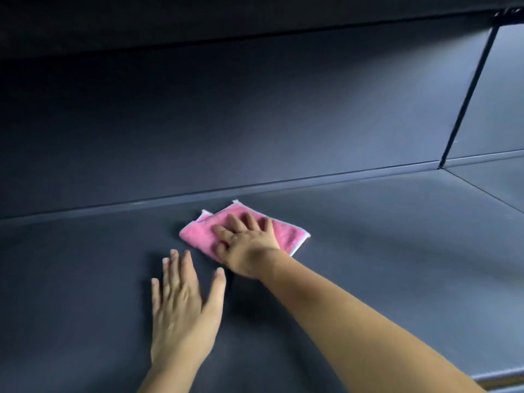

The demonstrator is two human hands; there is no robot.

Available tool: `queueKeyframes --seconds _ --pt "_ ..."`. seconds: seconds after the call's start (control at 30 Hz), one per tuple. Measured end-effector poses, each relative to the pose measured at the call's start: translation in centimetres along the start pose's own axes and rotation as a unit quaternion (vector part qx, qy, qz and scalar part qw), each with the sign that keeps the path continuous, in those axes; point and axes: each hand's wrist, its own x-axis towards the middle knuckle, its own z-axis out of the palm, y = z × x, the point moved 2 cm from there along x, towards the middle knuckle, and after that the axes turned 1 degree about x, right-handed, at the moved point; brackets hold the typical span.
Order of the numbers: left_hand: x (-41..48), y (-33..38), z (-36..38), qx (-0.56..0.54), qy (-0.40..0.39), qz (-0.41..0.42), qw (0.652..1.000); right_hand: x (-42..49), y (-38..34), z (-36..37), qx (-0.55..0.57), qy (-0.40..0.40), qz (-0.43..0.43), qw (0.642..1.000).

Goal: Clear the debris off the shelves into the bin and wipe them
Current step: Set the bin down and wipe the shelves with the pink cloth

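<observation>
Pressing on the folded pink cloth [286,232], the right hand [246,243] has its grip spread flat over the fabric, not curled round it. Under the cloth is the dark shelf [382,251]; just beyond it, the back wall [226,123]. Near the cloth's front-left, the left hand [181,316] lies palm-down, grip open and empty. Soft and light, the cloth will likely bunch; flat pressure at its middle should suit.

Right hand [246,242] presses pink cloth [198,232] on dark shelf [382,251]; left hand [181,310] flat beside.
</observation>
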Motion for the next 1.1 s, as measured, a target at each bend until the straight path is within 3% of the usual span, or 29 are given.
queueKeyframes --seconds 0.1,0.23,0.57,0.7,0.93,1.1 --pt "0.1 -0.1 -0.1 -0.036 -0.002 -0.002 0.999 -4.7 -2.5 1.4 -0.005 -0.01 -0.068 0.998" --pt "-0.1 -0.3 -0.3 -0.027 -0.012 0.001 1.0 -11.5 0.7 1.8 0.009 0.007 -0.053 0.999" --pt "-0.3 -0.4 0.0 -0.005 -0.016 0.011 1.0 -14.7 12.8 -0.2 -0.038 0.063 0.185 0.98" --pt "-0.2 -0.3 0.1 -0.013 -0.027 0.007 1.0 -11.4 12.6 -1.2 -0.004 0.057 0.241 0.969" --pt "0.1 -0.4 -0.1 -0.039 -0.021 0.012 0.999 -10.0 1.7 1.7 0.025 0.054 0.084 0.995" --pt "0.5 -0.7 0.1 -0.056 -0.025 0.007 0.998 -13.8 0.0 2.6 0.008 0.03 0.003 1.0"
